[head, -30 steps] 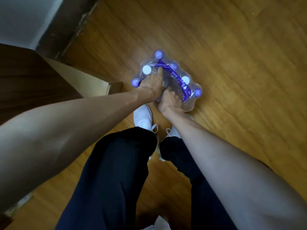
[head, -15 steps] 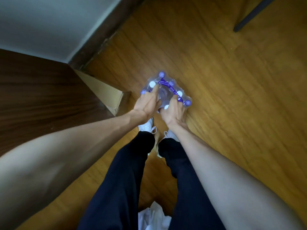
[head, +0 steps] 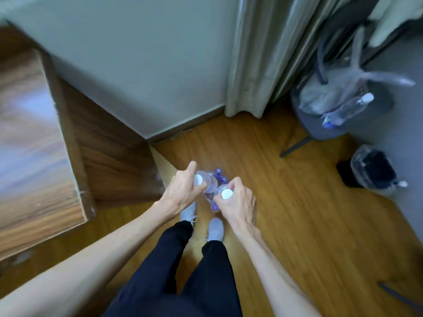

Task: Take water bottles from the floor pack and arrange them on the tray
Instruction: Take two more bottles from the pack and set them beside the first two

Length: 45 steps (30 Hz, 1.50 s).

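Observation:
My left hand grips a clear water bottle with a white cap, held upright. My right hand grips a second white-capped bottle in the same way. Both bottles are lifted above the plastic-wrapped floor pack, whose purple caps and strap show between my hands on the wooden floor. No tray is in view.
A dark wooden desk stands at the left. A grey chair at the upper right carries plastic bags and a lying bottle. A small bin with a plastic liner sits by the right wall. Curtain hangs behind.
Both hands, which were pressed into the pack on the floor, have each come up holding a bottle. My head has risen and tilted up, bringing the wall, curtain and chair into view.

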Tool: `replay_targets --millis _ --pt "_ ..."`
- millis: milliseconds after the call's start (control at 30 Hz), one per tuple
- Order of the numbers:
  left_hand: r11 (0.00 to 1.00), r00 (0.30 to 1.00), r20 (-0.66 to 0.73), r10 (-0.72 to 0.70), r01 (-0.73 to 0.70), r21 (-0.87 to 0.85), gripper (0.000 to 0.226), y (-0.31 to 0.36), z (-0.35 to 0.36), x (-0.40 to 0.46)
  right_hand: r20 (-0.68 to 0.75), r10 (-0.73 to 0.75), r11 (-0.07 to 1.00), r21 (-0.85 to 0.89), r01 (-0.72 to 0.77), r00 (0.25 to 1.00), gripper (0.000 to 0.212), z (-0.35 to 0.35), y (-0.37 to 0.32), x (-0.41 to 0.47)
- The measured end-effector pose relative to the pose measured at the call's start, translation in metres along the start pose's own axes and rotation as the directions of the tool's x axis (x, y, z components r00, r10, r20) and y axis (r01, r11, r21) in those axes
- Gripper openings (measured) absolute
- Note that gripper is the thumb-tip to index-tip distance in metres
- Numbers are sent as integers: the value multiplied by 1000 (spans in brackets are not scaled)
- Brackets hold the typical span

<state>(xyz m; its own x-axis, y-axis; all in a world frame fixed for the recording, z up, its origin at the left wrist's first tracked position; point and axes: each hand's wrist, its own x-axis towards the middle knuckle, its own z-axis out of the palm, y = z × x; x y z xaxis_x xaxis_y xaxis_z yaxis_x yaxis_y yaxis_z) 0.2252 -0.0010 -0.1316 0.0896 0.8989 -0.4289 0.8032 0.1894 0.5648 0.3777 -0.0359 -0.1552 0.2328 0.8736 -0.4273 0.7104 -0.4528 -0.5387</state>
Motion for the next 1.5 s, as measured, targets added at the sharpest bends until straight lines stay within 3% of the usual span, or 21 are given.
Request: replay_targets --millis 133,267,467,600,867,1133,1333,1500 --pt "998 990 -135 47 -52 -34 30 34 -55 -57 -64 -165 986 -2 166 984 25 -53 -38 -33" --pt "994 950 -312 -3 -30 -102 32 55 -104 -104 -132 -340 934 65 350 931 30 -93 -77 -69" --pt "989 848 -525 -71 -9 -148 32 56 -177 -157 -165 -558 820 46 571 814 24 -127 -153 -110" --pt "987 780 -624 -44 -63 -149 32 44 -223 -200 -139 -681 724 12 689 719 24 -125 -219 -143" --pt "989 649 -756 -82 -37 -140 36 -37 -315 -284 -72 -801 592 51 804 594 24 -69 -337 -224" --pt "976 582 -787 -203 60 -208 35 -163 -375 -370 8 -898 440 63 896 440 28 39 -436 -303" --pt "941 515 -788 -337 206 -268 38 -251 -407 -419 87 -909 417 125 900 409 30 122 -498 -353" --pt "890 473 -753 -456 248 -383 38 -319 -432 -443 212 -897 418 126 899 387 30 189 -543 -383"
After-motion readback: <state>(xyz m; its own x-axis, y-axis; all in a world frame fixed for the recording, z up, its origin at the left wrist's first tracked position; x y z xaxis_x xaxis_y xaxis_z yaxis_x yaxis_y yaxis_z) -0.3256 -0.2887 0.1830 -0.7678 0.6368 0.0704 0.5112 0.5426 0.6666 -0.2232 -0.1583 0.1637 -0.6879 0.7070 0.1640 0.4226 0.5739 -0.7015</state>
